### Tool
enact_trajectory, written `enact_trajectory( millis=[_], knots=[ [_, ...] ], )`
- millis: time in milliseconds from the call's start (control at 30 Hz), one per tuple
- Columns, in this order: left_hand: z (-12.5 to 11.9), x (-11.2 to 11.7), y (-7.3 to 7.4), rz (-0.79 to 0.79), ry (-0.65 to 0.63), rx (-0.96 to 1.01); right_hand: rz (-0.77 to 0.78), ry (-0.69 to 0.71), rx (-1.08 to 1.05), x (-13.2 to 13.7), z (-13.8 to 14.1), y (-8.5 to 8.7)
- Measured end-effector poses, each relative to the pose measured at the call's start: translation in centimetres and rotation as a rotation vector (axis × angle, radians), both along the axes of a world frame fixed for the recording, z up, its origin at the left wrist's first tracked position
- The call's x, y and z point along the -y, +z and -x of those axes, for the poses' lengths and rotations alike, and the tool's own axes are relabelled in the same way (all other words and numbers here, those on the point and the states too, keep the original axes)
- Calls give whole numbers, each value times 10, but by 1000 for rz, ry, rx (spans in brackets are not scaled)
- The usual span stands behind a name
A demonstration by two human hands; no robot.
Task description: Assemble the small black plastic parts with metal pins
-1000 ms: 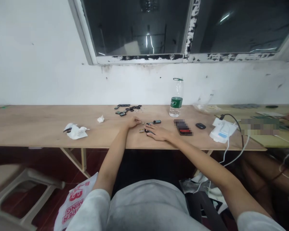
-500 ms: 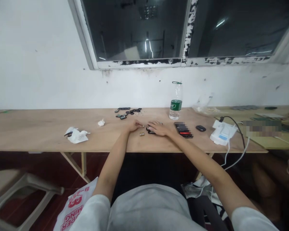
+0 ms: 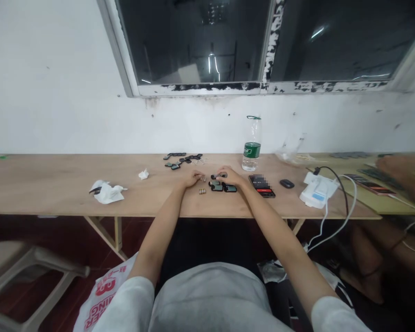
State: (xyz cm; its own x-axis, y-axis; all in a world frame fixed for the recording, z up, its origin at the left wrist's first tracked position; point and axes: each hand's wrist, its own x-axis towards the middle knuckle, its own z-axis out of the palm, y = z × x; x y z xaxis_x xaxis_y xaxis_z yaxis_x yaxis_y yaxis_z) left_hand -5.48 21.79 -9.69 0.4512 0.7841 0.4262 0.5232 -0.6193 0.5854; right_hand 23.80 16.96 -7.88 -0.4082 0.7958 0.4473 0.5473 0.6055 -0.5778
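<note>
My left hand (image 3: 192, 178) rests on the wooden table with its fingers closed. A few tiny pale pieces (image 3: 204, 179) are at its fingertips, and whether it pinches one is too small to tell. To the right, my right hand (image 3: 231, 176) is curled, thumb and fingers closed on a small black-and-grey piece (image 3: 223, 174), partly hidden by them. Just below it lie several flat black pieces with grey faces (image 3: 217, 187). Another dark piece (image 3: 213, 177) sits left of its fingertips. Small brass-coloured cylinders (image 3: 202, 191) stand grouped between the hands, nearer the front edge.
More black pieces (image 3: 174, 166) and small bits lie at the back. A water bottle (image 3: 251, 154), phone (image 3: 262, 186), black oval case (image 3: 287, 183) and white power strip (image 3: 314, 191) with cables are to the right. Crumpled tissue (image 3: 109, 192) lies left. Another person's hand (image 3: 399, 168) is far right.
My right hand has risen off the flat black pieces and curled its fingers, uncovering them. The left hand stays nearly in place. The other person's hand has come further into view.
</note>
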Motion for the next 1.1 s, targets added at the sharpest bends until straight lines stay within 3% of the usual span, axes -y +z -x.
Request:
enact_trajectory(
  millis=[200, 433, 600, 700, 900, 1100],
  knots=[
    [-2, 5, 2, 126, 36, -19, 37, 38, 31, 7, 6, 4],
    [0, 14, 4, 80, -2, -31, 62, 123, -176, 0, 10, -5],
    [-5, 22, 10, 91, 33, -50, 49, 1, -364, 4, 9, -1],
    [-16, 27, 14, -8, 30, -1, 91, -44, -432, 8, 9, 2],
    [-39, 30, 17, -252, -75, 3, 207, 43, -532, 12, 14, 0],
    [-40, 29, 21, -417, -171, -39, 242, 53, -644, 6, 16, -1]
  ],
)
